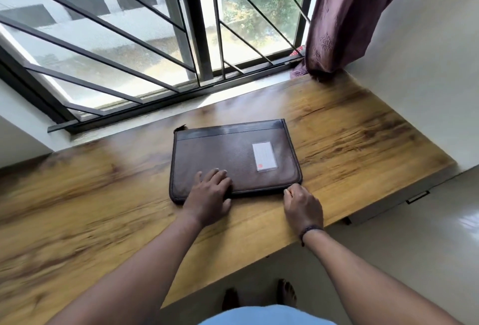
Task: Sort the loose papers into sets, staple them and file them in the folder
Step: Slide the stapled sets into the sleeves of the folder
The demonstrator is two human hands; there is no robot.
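Folder (233,158), a closed dark brown leather-look zip case with a darker band along its far edge, lay flat on the wood-grain tabletop (363,138) near the middle of the view, just in front of the window sill. Its long axis ran left to right, roughly parallel to the tabletop's near edge and slightly rotated, the right end sitting a little farther from the person than the left. A small white label in a clear pocket (264,156) was fixed to the cover towards the right side, with its own long side running front to back. A short dark tab (181,127), apparently a zip pull, stuck out at the far left corner.

Left hand (210,192) rested palm down on the near left part of the cover, fingers extended and spread, gripping nothing. Right hand (302,202) was at the near right corner of the folder, its fingers curled in and the fingertips touching the case's edge; whether they pinched a zip pull could not be told. A dark band (311,230) circled the right wrist.

Beyond the tabletop stood a barred window (129,39), and a purple curtain (350,13) hung at the far right corner. Bare feet (286,292) stood on the pale floor below the tabletop's near edge.
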